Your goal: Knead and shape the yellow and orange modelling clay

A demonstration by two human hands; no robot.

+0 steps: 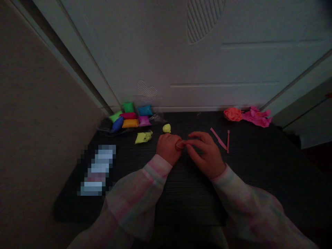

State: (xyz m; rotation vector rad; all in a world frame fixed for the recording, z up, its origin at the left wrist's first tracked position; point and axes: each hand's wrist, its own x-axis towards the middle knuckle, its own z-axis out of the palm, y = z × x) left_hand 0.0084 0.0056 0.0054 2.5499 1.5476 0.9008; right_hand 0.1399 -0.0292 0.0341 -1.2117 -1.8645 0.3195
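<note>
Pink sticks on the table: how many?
2, both just to the right of the right hand: a flat stick lying slanted, and a straight rod right of it. Any under the hands would be hidden.

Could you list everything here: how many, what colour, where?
Table: one, black, centre
Door-like panel: one, greyish-white, behind the table
Wall: one, brown, left
Clear bag: one, transparent, back left
Packets: seven, mixed colours, inside the bag
Loose packet: one, yellow, by the bag
Lump: one, pale yellow, right of that packet
Pixelated object: one, mostly bluish, front left
Thin tools: two, pink, right of centre
Crumpled bundles: two, orange, pink, back right
Small held item: one, reddish, centre, indistinct
Sleeves: two, pastel-striped, front
Left hand: one, bare, around the item
Right hand: one, bare, at the item
</note>
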